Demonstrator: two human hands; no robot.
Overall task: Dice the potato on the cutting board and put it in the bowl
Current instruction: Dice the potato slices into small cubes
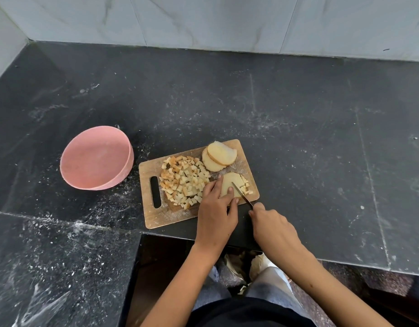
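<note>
the right hand (pixel 273 224) has its grip closed round the handle of a knife (pixel 242 194), blade laid across a potato slice (pixel 229 186). the left hand (pixel 216 210) presses that slice flat with fingers spread. both sit on the cutting board (pixel 170 215), beside a heap of diced potato (pixel 183 181) and two uncut slices (pixel 219 155). the pink bowl (pixel 96 158) stands left on the dark bench (pixel 310 138).

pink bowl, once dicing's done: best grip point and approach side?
Pinch the pink bowl at its right rim, nearest the cutting board, coming from above. It stands upright, open-topped and apparently empty, with a thin, exposed rim, so one of the fingers can probably go inside and the thumb outside.
</note>
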